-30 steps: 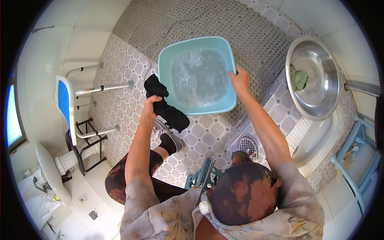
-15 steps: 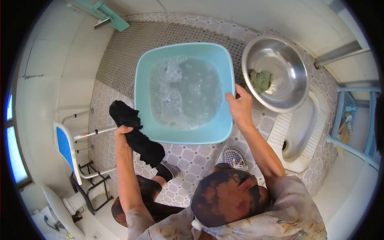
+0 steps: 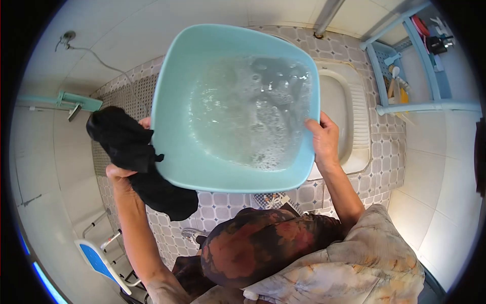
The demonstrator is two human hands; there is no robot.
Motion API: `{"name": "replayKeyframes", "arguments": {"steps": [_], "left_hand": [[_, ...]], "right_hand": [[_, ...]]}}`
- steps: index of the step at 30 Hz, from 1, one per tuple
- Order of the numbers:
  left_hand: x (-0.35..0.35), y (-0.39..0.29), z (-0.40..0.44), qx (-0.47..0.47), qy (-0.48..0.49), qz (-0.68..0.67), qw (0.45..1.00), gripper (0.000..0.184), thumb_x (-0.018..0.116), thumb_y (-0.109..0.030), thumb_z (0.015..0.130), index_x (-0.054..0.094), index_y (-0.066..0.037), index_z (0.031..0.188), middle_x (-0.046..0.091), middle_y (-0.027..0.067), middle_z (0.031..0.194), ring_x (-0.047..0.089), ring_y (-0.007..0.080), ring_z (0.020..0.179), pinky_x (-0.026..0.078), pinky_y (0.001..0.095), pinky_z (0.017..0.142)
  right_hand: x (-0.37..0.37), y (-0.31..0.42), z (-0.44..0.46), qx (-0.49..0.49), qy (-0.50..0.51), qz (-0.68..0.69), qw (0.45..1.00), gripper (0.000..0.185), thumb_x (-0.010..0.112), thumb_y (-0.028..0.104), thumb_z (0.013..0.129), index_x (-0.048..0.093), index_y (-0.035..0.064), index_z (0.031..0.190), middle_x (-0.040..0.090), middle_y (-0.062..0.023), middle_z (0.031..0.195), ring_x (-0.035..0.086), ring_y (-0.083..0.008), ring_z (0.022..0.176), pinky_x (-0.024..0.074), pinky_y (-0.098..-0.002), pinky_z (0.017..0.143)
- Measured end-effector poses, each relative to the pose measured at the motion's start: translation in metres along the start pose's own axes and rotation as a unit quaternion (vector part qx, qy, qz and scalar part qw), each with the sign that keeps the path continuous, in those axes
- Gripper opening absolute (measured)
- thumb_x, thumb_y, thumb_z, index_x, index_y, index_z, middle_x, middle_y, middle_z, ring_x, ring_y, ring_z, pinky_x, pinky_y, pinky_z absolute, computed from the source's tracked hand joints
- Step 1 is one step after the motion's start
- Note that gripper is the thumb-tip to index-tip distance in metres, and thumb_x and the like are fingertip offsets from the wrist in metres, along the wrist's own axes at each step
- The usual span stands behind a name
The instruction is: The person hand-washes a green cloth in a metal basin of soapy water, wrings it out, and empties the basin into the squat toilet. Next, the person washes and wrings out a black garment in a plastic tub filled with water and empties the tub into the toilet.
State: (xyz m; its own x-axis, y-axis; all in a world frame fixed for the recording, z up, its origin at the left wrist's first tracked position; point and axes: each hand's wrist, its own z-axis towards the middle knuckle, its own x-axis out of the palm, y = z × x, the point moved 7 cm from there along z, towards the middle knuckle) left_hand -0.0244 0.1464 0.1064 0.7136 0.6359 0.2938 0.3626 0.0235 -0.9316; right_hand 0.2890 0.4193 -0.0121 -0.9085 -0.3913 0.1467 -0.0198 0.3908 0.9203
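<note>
A large light-blue plastic basin (image 3: pixel 174 101) is held up in front of me, with cloudy, sudsy water (image 3: pixel 243 116) pooled toward its right side. My right hand (image 3: pixel 325 139) is closed around the basin's right rim, thumb on the inside. A wet-looking black cloth (image 3: pixel 124 139) drapes over my left hand (image 3: pixel 120 175), which is closed on it at the basin's left side. Fingertips show beyond the cloth against the basin's outer wall; the rest of those fingers is hidden.
A squat toilet (image 3: pixel 344 111) lies right of the basin on the patterned tile floor (image 3: pixel 390 157). At the right wall stands a blue shelf (image 3: pixel 430 106) with brushes. A blue-seated shower chair (image 3: pixel 98 261) is at lower left, a hose (image 3: pixel 109 68) at upper left.
The basin has come up closer and tilted, its water shifting rightward. Both hands moved with it, the black cloth still in the left. My view has turned right; the steel bowl is now hidden.
</note>
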Motion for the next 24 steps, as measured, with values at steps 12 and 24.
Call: {"name": "replayKeyframes", "arguments": {"steps": [12, 24], "left_hand": [[0.159, 0.028, 0.08, -0.084, 0.042, -0.034, 0.995, 0.057, 0.056, -0.008, 0.051, 0.064, 0.013, 0.103, 0.07, 0.0182, 0.095, 0.066, 0.0268, 0.084, 0.052, 0.0303, 0.08], [0.304, 0.028, 0.094, -0.147, 0.236, -0.085, 0.957, 0.032, 0.065, -0.003, 0.065, 0.066, 0.008, 0.095, 0.069, 0.0156, 0.087, 0.069, 0.0263, 0.079, 0.056, 0.0343, 0.078]], "right_hand": [[-0.128, -0.068, -0.001, 0.108, -0.099, 0.119, 0.982, 0.021, 0.056, 0.005, 0.086, 0.064, -0.0026, 0.103, 0.066, -0.0079, 0.087, 0.063, -0.0148, 0.073, 0.0521, -0.0278, 0.066], [-0.135, -0.142, -0.005, 0.197, 0.007, 0.33, 0.923, 0.033, 0.053, 0.013, 0.091, 0.054, -0.0061, 0.118, 0.065, -0.0193, 0.107, 0.068, -0.0278, 0.093, 0.0583, -0.0392, 0.082]]}}
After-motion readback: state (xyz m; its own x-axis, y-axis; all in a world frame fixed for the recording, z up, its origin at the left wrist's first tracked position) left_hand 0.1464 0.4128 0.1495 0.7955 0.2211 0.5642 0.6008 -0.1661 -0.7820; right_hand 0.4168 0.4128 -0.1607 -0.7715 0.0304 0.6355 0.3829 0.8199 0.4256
